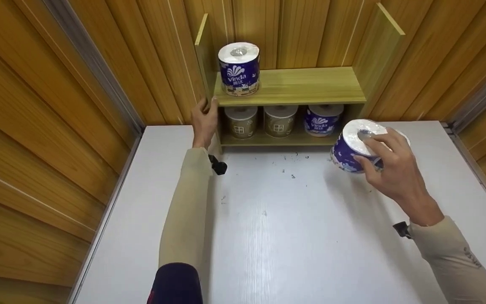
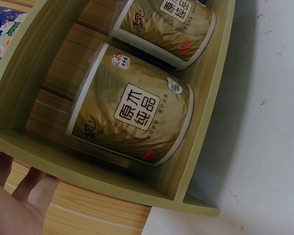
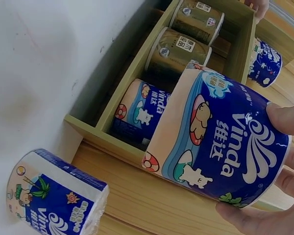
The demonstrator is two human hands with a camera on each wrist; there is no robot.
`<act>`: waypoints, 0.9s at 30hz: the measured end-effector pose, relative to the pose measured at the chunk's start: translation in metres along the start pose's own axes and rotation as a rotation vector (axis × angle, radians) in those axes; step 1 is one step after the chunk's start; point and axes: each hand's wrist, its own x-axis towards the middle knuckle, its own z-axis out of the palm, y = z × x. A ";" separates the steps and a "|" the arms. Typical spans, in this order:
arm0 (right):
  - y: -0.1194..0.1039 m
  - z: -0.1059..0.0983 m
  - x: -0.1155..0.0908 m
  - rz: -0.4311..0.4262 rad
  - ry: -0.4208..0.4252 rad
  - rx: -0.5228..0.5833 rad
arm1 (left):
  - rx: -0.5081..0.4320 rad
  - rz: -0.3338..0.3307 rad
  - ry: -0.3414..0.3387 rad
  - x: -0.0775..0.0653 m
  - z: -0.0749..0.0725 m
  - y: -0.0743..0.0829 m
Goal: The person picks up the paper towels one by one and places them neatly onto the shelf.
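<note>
My right hand [image 1: 395, 166] grips a blue Vinda toilet roll [image 1: 346, 154], fingers at its white top and thumb against its side. The roll is tilted and held above the table, in front of the shelf's right end. Large in the right wrist view, the same toilet roll [image 3: 215, 142] shows its printed cartoon label. My left hand [image 1: 204, 124] touches the left side panel of the wooden shelf [image 1: 310, 86] from outside. In the left wrist view its fingers [image 2: 36, 188] lie against that panel. A blue roll [image 1: 239, 71] stands on the upper board at the left.
The lower compartment holds a gold roll [image 1: 241, 122], a second gold roll [image 1: 280, 121] and a blue roll [image 1: 322, 121]. Another blue roll [image 3: 54, 196] stands on the white table [image 1: 268, 236], mostly hidden behind my right hand in the head view. Wood-panelled walls [image 1: 36, 105] surround the table.
</note>
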 end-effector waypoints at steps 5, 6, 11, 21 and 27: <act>-0.003 0.002 0.004 0.014 0.004 -0.017 | -0.004 0.013 0.004 0.001 0.000 -0.001; -0.004 0.002 0.005 0.017 0.005 -0.019 | -0.003 0.016 0.005 0.001 0.001 -0.002; -0.006 0.005 0.009 0.012 0.023 -0.025 | 0.003 0.007 -0.005 0.002 0.000 -0.002; -0.010 0.012 0.018 -0.026 0.056 -0.008 | -0.008 -0.019 -0.006 0.002 0.000 0.001; -0.013 0.014 0.021 -0.017 0.038 -0.018 | 0.005 -0.025 -0.015 0.001 -0.001 -0.001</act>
